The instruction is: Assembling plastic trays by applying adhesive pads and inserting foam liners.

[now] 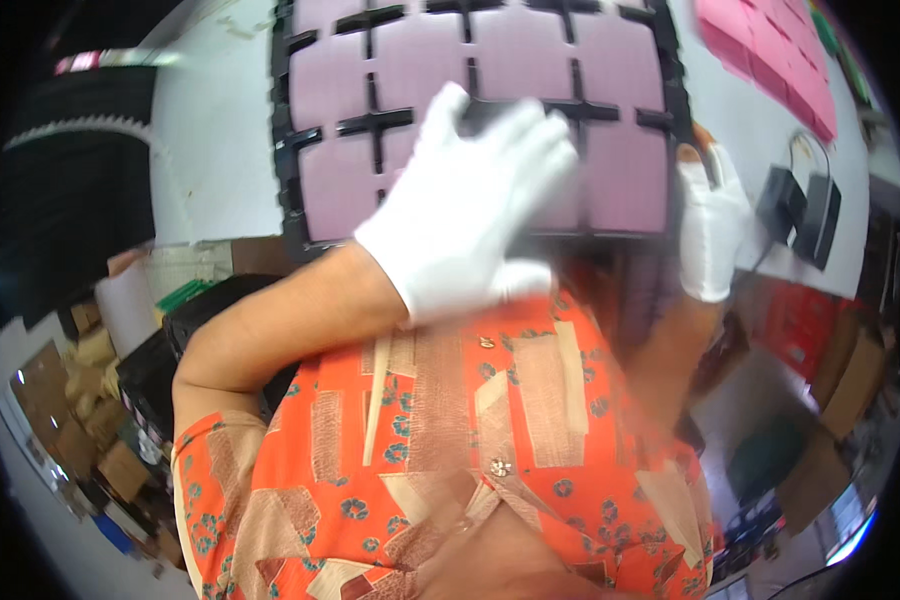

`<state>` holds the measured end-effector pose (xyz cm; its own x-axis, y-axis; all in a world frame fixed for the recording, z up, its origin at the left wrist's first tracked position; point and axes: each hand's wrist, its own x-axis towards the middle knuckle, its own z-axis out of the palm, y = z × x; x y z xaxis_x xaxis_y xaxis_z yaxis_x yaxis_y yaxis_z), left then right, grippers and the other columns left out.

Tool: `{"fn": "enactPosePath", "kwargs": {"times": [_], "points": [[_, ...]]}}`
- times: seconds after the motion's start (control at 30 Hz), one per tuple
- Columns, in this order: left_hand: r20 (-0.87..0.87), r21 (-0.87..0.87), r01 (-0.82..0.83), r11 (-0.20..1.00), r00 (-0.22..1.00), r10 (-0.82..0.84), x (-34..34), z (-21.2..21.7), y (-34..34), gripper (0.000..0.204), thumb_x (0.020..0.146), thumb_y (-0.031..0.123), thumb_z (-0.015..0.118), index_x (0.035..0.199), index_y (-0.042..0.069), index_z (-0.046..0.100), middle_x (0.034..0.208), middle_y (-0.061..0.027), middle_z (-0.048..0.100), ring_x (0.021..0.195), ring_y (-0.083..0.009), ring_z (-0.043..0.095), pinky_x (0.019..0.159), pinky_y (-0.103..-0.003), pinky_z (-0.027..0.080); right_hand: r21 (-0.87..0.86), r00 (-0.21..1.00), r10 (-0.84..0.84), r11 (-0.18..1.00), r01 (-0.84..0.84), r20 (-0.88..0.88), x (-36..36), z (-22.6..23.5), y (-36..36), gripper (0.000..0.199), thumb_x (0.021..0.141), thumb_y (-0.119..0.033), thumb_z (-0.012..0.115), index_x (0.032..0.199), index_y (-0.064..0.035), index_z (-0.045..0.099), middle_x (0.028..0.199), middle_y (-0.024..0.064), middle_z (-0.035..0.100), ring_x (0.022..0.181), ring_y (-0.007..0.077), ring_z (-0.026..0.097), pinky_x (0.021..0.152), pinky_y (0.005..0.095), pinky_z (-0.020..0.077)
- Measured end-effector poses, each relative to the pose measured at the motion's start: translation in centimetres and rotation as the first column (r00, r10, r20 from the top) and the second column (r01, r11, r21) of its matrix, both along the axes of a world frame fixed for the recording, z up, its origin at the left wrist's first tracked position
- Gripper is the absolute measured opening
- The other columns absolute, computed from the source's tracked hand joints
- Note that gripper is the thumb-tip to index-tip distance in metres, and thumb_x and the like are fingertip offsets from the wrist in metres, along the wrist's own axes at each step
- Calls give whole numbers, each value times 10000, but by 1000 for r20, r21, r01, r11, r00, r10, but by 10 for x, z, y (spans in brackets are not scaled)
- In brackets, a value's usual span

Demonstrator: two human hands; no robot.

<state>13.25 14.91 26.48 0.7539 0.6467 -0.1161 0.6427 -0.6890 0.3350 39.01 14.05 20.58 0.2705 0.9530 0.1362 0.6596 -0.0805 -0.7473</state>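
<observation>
A black tray (678,75) lies flat on the white table, divided by black cross-shaped ribs. Mauve-pink flat pieces (625,70) fill its compartments. My left hand (475,200), in a white glove, reaches across the tray's near half with its fingers stretched out over the pieces; motion blurs it a little. Whether its palm touches them I cannot tell. Beside the tray's right edge is my right hand (710,215), gloved in white with some fingertips bare. Its fingers stretch forward along the rim, slightly apart.
Bright pink block-like pieces (770,55) sit at the table's far right. Nearer, two black box-shaped devices (802,215) with a cable stand on the white table (215,150). Cardboard boxes (123,470) are piled at the lower left, and a red crate (795,325) is below the table's right side.
</observation>
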Motion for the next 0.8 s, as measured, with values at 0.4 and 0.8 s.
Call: {"fn": "enactPosePath", "kwargs": {"times": [0.4,0.8], "points": [[77,197,-492,848,870,487,-68,-20,-51,908,759,571,680,1407,-16,435,1416,-195,477,1372,-345,408,1098,-676,179,35,999,6,999,-7,33,27,-21,0,342,998,-245,610,1180,41,657,994,119,695,886,161,606,838,287,471],[293,363,-425,829,897,332,-68,-8,-48,299,720,185,757,993,122,652,944,-45,601,974,-259,600,1001,-523,377,119,975,-118,988,97,187,42,-3,7,334,966,-206,644,1226,4,663,1094,107,703,984,167,618,908,294,459]]}}
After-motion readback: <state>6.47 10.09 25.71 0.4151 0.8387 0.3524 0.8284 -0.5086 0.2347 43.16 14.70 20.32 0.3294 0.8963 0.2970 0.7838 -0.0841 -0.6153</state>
